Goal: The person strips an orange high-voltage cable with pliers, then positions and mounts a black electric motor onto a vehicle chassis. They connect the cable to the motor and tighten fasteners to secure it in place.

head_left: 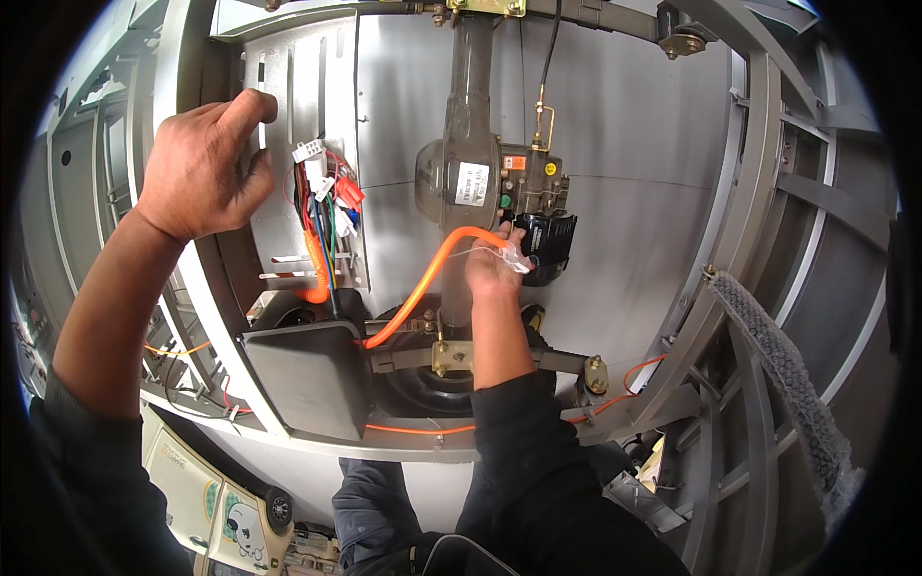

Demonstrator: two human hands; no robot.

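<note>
A broad grey sheet-metal panel [634, 144] fills the centre of the view, framed by curved grey bars [759, 173] that run down its 3 o'clock side. Across the middle stands a grey axle housing [468, 144], its tube rising toward 12 o'clock and its rounded bulge sitting just at 9 o'clock of a small black motor [549, 240]. At 7 o'clock of the bulge lies a dark grey box [312, 374], and above that, at about 11 o'clock of the box, a perforated metal bracket [288, 106] carries a bundle of coloured wires and white connectors [325, 197]. A thick orange cable [423, 283] climbs from the box's upper right corner toward 1 o'clock and arches over to the motor. The right hand [492, 264] is closed on the high end of that cable, so the cable's bend lies right at the fingers and trails away toward 7 o'clock from the grip; a small white tie or tag [516, 257] pokes out at the fingers' 3 o'clock side, against the motor. The left hand [204, 168] is raised at 9 o'clock of the wire bundle, fingers curled loosely with the thumb and forefinger parted, resting at the bracket's edge and clamped on nothing visible.
</note>
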